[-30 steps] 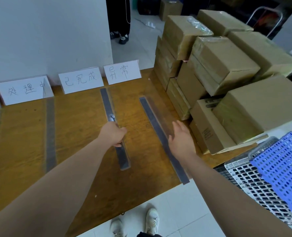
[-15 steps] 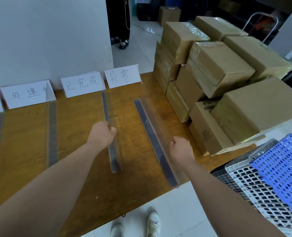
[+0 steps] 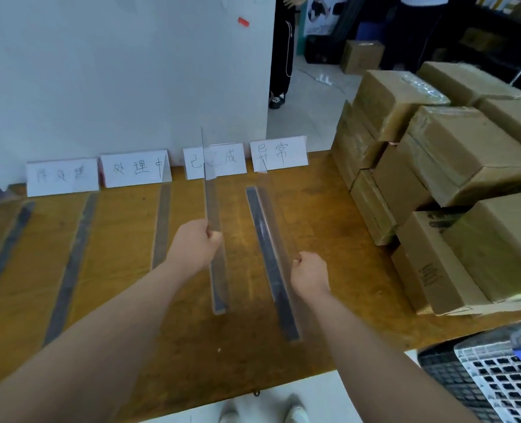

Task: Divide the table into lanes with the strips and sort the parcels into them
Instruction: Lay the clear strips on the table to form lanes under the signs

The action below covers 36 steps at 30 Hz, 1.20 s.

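- The held strip is a long length of clear plastic with a grey tint. It is turned up on its edge over the middle of the table, and its far end shows as a thin line across the third card.
- The left hand grips it at about mid-length, fingers and thumb curled round it.
- Just to its right, the right strip lies flat on the wood, a dark band with a clear margin, running front to back.
- The right hand is a fist at that margin. Whether its curled fingers pinch the strip cannot be told.
- Three more strips lie flat further left, and the frame edge cuts off the outermost.
- Four handwritten white cards stand along the wall. The writing on the leftmost card is too faint to read.
- The parcels are brown taped cartons, stacked on the table's right end and partly out of frame.
- Perforated crates in black, white and blue sit at the lower right, cut off. Their contents cannot be made out.
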Motion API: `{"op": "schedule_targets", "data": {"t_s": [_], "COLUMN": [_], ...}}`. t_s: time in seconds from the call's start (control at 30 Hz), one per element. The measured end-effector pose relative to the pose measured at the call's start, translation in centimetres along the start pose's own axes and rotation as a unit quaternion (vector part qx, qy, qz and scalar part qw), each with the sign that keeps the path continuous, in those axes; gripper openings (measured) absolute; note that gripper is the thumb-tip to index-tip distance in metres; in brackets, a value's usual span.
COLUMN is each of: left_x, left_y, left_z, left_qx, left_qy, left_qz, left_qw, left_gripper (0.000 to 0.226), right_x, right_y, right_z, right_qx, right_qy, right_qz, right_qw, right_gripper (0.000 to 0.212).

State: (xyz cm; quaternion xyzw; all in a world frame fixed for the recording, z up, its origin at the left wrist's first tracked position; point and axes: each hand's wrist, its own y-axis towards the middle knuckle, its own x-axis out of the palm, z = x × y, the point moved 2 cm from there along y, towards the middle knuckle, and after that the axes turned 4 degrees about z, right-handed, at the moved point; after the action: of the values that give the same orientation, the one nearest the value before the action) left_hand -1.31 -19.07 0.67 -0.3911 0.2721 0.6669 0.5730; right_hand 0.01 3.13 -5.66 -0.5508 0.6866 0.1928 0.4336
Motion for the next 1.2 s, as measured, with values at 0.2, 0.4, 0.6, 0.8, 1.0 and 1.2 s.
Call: {"op": "schedule_targets", "data": {"t_s": [0.2,0.4,0.6,0.8,1.0,1.2], "left_x": [-1.4,-1.7,-2.1,-2.4,-2.7,-2.6], "left_y": [0.0,0.3,0.7,0.8,0.8,1.0], "left_z": [-1.3,-2.2,-2.4,-2.9,-3.1,-3.3], "left_qx": [-0.005,-0.001,0.003,0.002,-0.002,0.007], "left_qy": [-0.005,-0.009,-0.009,-0.010,-0.020,-0.018], "left_qz": [0.018,0.016,0.014,0.025,0.026,0.039], "left_qw": [1.000,1.000,1.000,1.000,0.999,0.999], "left_gripper": [0.024,0.019,0.009,0.013,0.008,0.004], "right_x": [0.4,0.7,1.6,2.1,2.3,2.8], "right_y": [0.0,-1.0,-0.9,-0.7,-0.4,-0.3], "right_z": [-0.9,-1.0,-3.0,-3.9,-4.6,-5.0], "right_qx": [-0.059,-0.046,-0.046,-0.041,-0.032,-0.016], "right_qy": [0.079,0.090,0.079,0.074,0.052,0.046], "right_qz": [-0.116,-0.082,-0.068,-0.061,-0.043,-0.037], "right_qw": [0.988,0.992,0.993,0.995,0.997,0.998], "right_gripper": [0.031,0.032,0.031,0.030,0.027,0.025]}}
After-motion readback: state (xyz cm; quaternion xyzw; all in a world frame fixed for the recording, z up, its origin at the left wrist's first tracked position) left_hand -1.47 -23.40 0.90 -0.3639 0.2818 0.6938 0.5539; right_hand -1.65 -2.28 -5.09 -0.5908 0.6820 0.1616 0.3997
